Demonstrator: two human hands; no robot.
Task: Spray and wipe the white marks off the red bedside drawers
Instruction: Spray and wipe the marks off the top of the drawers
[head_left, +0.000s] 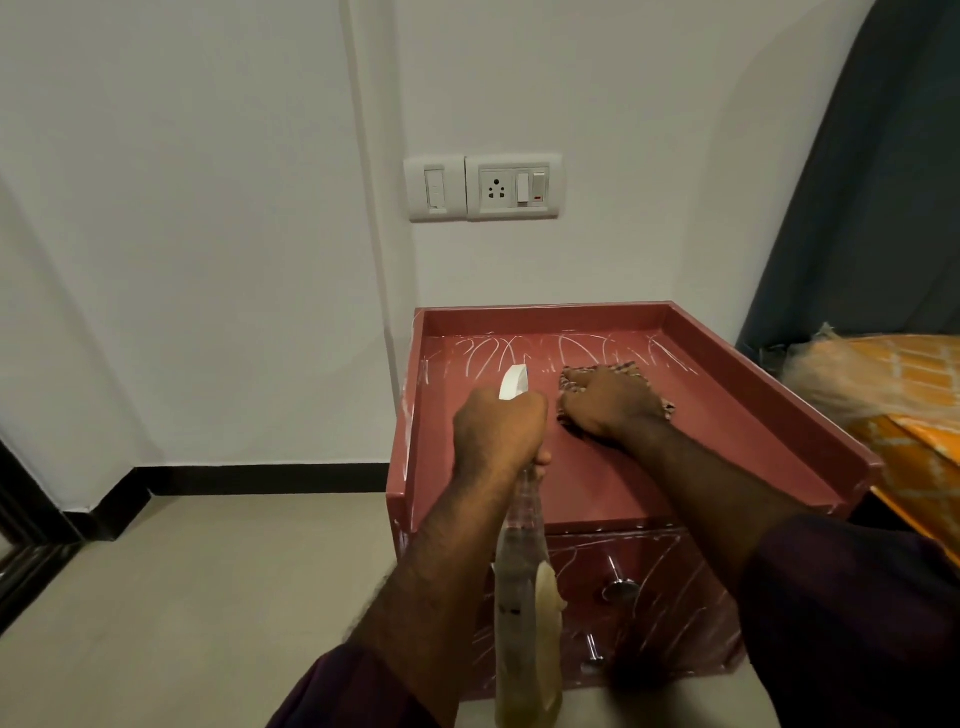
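- Drawer front (670, 566), nearest: white marks (680, 618) all over it, looks untouched.
- Spray bottle (524, 597) in left hand (498, 431), fingers wrapped round its neck, nozzle aimed at the back of the top.
- Right hand (610, 402) palm-down, pressing cloth (628, 367) onto the top of the red bedside drawers (727, 431), mid-tray.
- Near half of the top looks clean; scribbles left along the back strip and left rim.
- Judgement: under halfway.
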